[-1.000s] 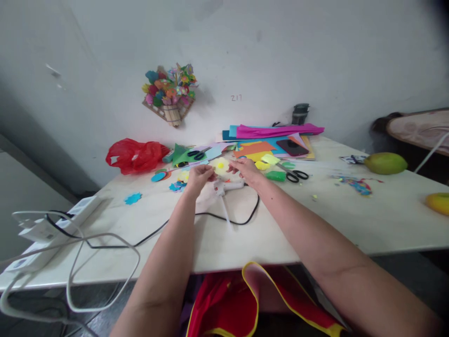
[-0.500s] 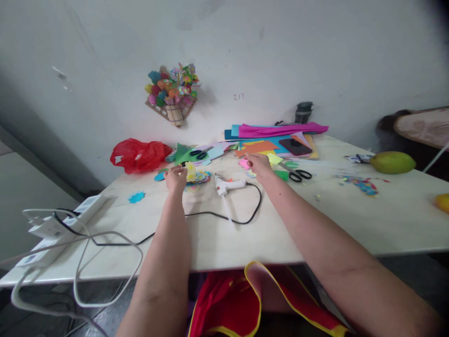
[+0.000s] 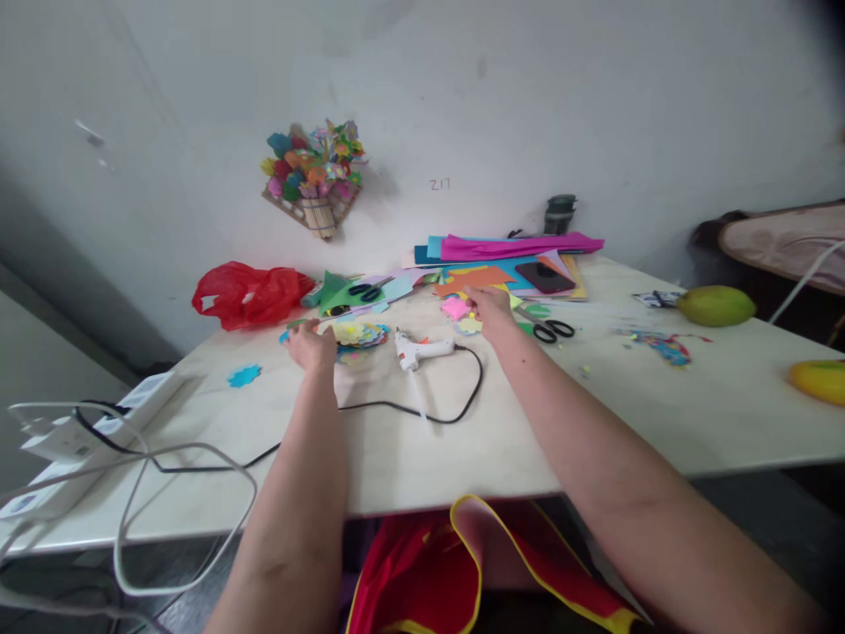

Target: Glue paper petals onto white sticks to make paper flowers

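Observation:
My left hand is low over the table with its fingers apart, beside a pile of layered paper flowers topped by a yellow one. A bit of blue paper shows at its fingertips, seemingly under them. My right hand has its fingers drawn together just beside pink paper; whatever they pinch is too small to make out. Pale yellow paper pieces lie below that hand. Between the hands, a white glue gun with a clear glue stick rests on the table.
Black-handled scissors lie right of my right hand, and another pair lies on paper scraps. A phone rests on coloured sheets. A blue paper flower, red plastic bag and power strip are at left; a mango is at right.
My left hand has moved a little left, off the yellow paper flower, which now lies flatter on the pile. My right hand stays near the pink paper, which shows more. The view has shifted slightly right.

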`<state>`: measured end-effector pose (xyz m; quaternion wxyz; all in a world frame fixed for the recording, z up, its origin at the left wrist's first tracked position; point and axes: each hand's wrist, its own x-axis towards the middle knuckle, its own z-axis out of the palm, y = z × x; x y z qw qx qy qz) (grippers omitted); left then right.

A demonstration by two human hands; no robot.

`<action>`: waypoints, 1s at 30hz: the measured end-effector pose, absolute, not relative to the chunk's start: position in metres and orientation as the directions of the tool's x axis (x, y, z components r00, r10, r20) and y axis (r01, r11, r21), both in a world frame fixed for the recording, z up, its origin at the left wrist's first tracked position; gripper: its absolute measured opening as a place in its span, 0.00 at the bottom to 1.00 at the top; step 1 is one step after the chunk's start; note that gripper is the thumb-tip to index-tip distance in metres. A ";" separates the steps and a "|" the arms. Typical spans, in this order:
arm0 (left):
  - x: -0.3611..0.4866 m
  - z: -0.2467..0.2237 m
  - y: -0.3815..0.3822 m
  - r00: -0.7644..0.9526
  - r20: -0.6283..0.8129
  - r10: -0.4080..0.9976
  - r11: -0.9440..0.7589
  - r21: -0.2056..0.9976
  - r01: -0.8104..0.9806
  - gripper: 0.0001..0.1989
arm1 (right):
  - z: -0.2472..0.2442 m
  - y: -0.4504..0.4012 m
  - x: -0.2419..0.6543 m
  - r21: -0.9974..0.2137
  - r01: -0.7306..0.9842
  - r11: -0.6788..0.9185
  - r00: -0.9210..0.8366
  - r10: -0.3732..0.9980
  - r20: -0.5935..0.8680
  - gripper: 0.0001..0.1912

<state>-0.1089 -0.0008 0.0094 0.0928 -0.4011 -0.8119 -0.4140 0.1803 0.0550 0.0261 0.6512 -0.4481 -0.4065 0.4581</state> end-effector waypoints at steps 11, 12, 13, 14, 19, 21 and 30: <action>-0.072 0.017 0.009 -0.309 0.880 0.361 -0.171 0.388 0.906 0.08 | 0.017 0.077 0.201 -0.950 0.222 0.221 0.233 0.934 0.271 0.08; -0.064 0.015 0.011 -0.244 0.886 0.395 -0.235 0.355 0.905 0.08 | 0.017 0.078 0.203 -0.917 0.341 0.206 0.195 0.939 0.283 0.07; -0.056 0.013 0.012 -0.164 0.881 0.444 -0.301 0.320 0.899 0.07 | 0.016 0.078 0.205 -0.867 0.460 0.189 0.151 0.946 0.287 0.07; -0.047 0.010 0.012 -0.088 0.869 0.486 -0.360 0.291 0.886 0.07 | 0.016 0.077 0.206 -0.802 0.572 0.171 0.110 0.953 0.282 0.07; -0.016 -0.001 0.008 0.130 0.774 0.619 -0.455 0.219 0.863 0.08 | 0.021 0.063 0.204 -0.411 0.902 0.132 -0.037 0.972 0.231 0.10; -0.009 -0.002 0.005 0.153 0.754 0.639 -0.446 0.202 0.872 0.09 | 0.022 0.058 0.202 -0.304 0.944 0.126 -0.068 0.979 0.193 0.12; -0.002 -0.003 -0.001 0.161 0.735 0.659 -0.367 0.127 0.922 0.15 | 0.024 0.062 0.212 -0.400 0.917 0.011 0.130 0.938 0.323 0.14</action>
